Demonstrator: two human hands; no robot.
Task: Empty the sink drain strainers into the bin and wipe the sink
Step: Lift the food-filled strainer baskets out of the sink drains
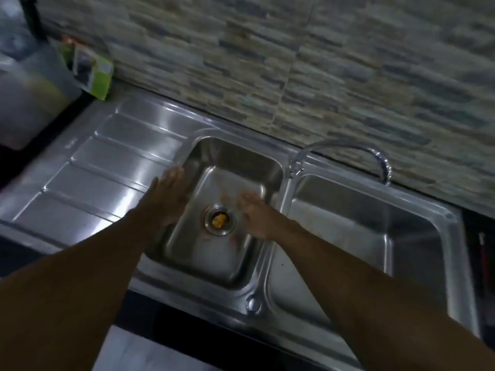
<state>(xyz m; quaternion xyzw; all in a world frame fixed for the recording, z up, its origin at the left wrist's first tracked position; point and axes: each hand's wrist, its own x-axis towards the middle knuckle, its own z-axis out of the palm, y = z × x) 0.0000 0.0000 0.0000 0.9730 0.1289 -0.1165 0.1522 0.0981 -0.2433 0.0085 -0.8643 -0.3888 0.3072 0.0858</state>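
A steel double sink fills the middle of the head view. In the floor of its small left bowl (pixel 214 266) sits a round drain strainer (pixel 219 220) holding yellow food scraps. My left hand (pixel 168 196) reaches over the bowl's left rim, fingers spread and empty. Just right of the strainer, my right hand (pixel 255 216) hangs over the bowl, open and holding nothing. The larger right bowl (pixel 348 236) is partly covered by my right forearm, and its drain is hidden. The frame is blurred.
A ribbed steel drainboard (pixel 101 172) lies left of the bowls. A curved chrome tap (pixel 348 153) stands behind the divider, its spout over the right bowl. A green box (pixel 91 68) and a clear plastic container (pixel 29 97) sit at the back left. A stone-tile wall rises behind.
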